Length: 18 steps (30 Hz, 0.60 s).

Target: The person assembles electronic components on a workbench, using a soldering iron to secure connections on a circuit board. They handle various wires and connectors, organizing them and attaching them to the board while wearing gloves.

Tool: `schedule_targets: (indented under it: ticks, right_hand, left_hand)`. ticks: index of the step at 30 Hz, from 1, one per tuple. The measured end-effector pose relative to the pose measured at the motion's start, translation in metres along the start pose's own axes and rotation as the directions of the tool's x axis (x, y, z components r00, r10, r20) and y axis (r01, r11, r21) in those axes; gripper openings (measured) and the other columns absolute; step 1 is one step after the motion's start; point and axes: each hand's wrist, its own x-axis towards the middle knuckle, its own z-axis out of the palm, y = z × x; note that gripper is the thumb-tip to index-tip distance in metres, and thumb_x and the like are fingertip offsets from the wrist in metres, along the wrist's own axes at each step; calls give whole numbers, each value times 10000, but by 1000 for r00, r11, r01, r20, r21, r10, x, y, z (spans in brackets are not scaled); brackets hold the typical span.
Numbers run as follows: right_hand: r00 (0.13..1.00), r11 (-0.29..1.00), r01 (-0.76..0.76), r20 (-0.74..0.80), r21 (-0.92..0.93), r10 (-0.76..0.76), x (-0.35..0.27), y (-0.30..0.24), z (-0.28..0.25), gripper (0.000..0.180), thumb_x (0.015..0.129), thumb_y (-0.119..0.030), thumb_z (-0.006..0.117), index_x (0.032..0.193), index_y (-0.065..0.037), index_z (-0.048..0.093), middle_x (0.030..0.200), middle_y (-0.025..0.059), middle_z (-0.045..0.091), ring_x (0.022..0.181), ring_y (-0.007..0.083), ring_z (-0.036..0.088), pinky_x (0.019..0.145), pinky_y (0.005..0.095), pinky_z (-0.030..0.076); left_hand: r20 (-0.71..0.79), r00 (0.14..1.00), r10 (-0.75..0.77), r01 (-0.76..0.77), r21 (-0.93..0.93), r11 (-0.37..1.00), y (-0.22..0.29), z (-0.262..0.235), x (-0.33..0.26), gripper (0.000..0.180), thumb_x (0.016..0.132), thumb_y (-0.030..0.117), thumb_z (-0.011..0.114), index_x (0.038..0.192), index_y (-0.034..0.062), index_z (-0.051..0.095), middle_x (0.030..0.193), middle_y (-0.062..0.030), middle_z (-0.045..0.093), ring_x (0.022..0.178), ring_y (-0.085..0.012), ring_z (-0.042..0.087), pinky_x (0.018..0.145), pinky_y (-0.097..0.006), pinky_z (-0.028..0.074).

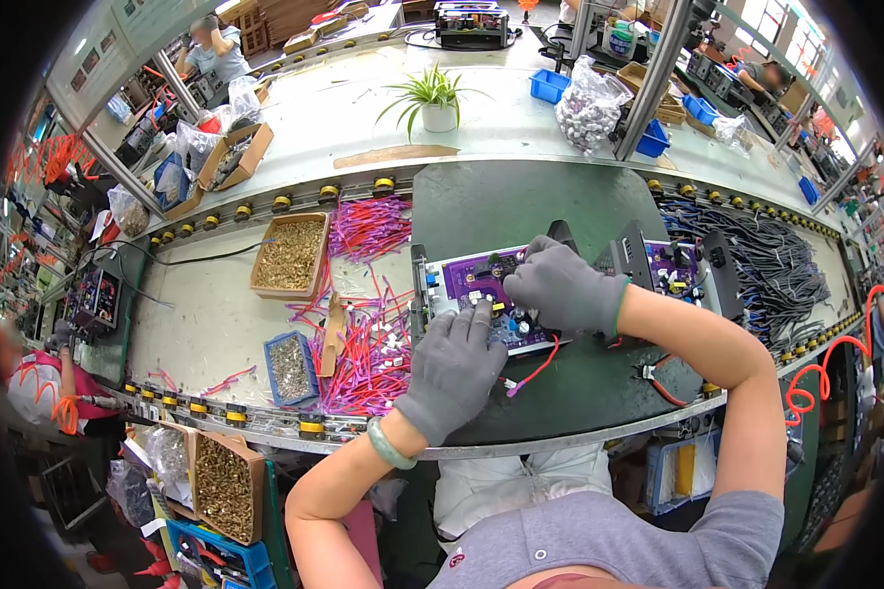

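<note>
Single head-worn fisheye view, looking steeply down and forward from above the person's chest, close over the dark work mat point(521, 211) and purple circuit board point(481, 290), forearms entering from the lower edge, straight conveyor rails bending toward the dark circular rim

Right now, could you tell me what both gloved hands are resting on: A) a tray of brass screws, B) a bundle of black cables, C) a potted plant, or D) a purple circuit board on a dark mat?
D: the left hand and right hand, both in grey gloves, lie on the purple circuit board, which sits on the dark mat.
</note>
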Motion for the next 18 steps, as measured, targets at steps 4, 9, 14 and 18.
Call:
schedule_targets:
  ticks: [4,9,14,18]
  right_hand:
    - [998,999,37,-57,17,-36,4,4,-5,116,645,-112,669,738,-100,602,669,95,614,715,318,648,806,426,485]
    - [968,994,22,-246,-104,-47,-17,-15,-11,114,738,-127,633,848,-131,661,800,69,675,855,274,668,867,436,454]
    - [995,995,95,11,-18,-94,-61,-72,-24,306,720,-173,676,1026,-174,652,925,60,647,928,272,630,925,477,446]
    - [989,987,128,-57,-96,-134,-85,-59,19,306,715,-176,685,1020,-177,658,839,44,632,886,262,627,930,456,439]
  left_hand:
    - [28,999,-43,44,-22,999,1,-7,-2,143,769,167,611,849,67,676,1226,-245,624,1054,-332,628,943,-467,462]
    - [97,995,5,-1,-37,999,2,-11,1,279,820,206,588,1083,126,639,1281,-152,594,1100,-291,604,990,-463,435]
    - [89,996,-15,13,31,999,-2,1,-8,312,815,222,616,1112,138,664,1291,-100,600,1135,-267,597,1020,-459,428]
    - [123,992,2,-7,45,999,-2,-1,0,268,835,206,631,1090,133,664,1192,-86,651,1082,-264,621,973,-426,452]
